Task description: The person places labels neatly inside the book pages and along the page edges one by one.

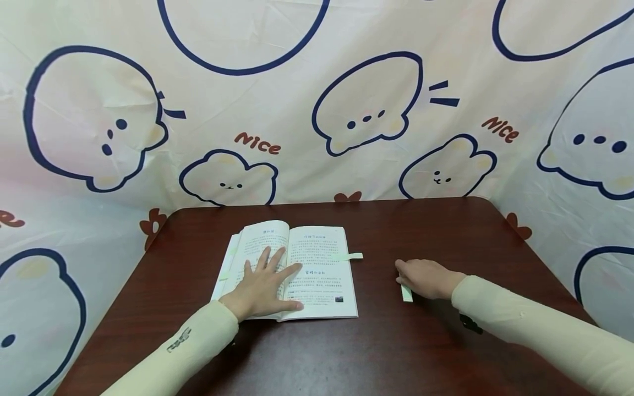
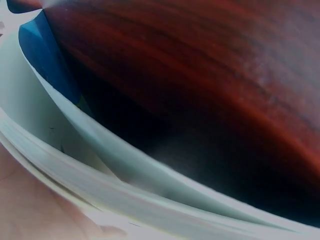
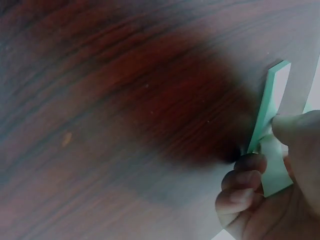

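An open book (image 1: 319, 242) with printed pages lies on the table. Across its middle rests my left hand (image 1: 262, 289), fingers spread; in the left wrist view part of the hand (image 2: 35, 200) shows beside the page edges (image 2: 130, 200). A pale green sticky tab (image 1: 355, 256) sticks out past the right page's edge, and fainter green tabs show at the left pages. To the right of the book, my right hand (image 1: 428, 278) pinches a narrow green sticky-note pad (image 3: 264, 107), thumb on top and fingers curled; a light green strip (image 3: 275, 172) shows between thumb and fingers.
The dark brown wooden table (image 1: 376, 352) bears the book and extends around both hands. A pale curtain (image 1: 297, 110) with cartoon drawings hangs behind and at both sides. In the left wrist view a blue flap (image 2: 50, 57) shows at the book's edge.
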